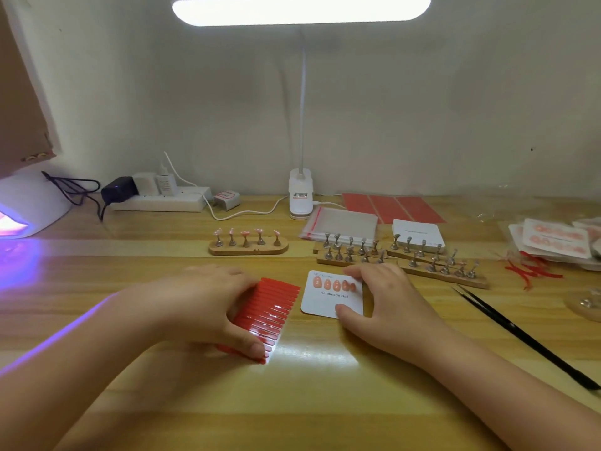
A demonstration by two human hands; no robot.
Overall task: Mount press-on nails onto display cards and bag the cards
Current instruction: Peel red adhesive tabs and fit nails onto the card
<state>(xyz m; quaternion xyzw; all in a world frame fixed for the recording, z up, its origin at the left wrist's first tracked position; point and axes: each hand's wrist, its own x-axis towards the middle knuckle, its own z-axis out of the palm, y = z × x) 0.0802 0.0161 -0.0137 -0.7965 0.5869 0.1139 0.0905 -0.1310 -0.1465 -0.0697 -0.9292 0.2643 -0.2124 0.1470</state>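
A white display card (pixel 325 301) printed "Handmade Nail" lies on the wooden desk with several pink press-on nails (pixel 335 284) in a row along its top. My right hand (pixel 387 307) holds the card's right edge between thumb and fingers. My left hand (pixel 208 304) holds a red sheet of adhesive strips (pixel 270 314) at its left side, thumb at the near corner. A wooden stand (pixel 248 246) behind carries several pink nails on metal pegs.
Bare metal peg stands (pixel 400 255), clear bags (pixel 338 222), a stack of blank cards (pixel 418 232), red sheets (pixel 393 206), bagged finished cards (pixel 556 239), black tweezers (pixel 520 333), a clip lamp (pixel 300 196), a power strip (pixel 159 200) and a UV lamp (pixel 29 203) surround the work spot.
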